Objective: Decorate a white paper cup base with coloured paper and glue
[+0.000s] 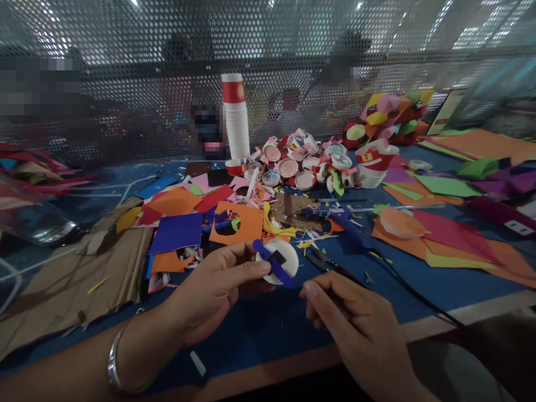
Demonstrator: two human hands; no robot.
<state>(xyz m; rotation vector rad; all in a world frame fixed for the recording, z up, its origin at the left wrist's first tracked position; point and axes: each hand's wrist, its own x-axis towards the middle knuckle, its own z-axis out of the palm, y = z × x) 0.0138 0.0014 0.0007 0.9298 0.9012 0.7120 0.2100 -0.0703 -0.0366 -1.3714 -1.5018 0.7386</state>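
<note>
On a blue table [255, 335] lay many paper scraps [238, 224], and above it the left hand [220, 287] pinched a white disc [290, 255], whose blue strip [283, 273] slanted down toward the right hand [355, 315], near, loosely closed, nothing visible inside

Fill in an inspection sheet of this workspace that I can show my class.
Surface: blue tabletop, largely covered.
Things in hand: white disc with blue strip across it and black patch at its middle.
Clutter: coloured paper, scraps, heaped cup pieces, stacked cups, cardboard.
Hands: left hand pinches the disc; right hand is curled near the strip's lower end; whether it holds anything is unclear.
Cables: black cable runs from blue tool, apparently a glue gun, toward the table's near edge.
Surroundings: perforated screen behind; blurred shapes beyond.
</note>
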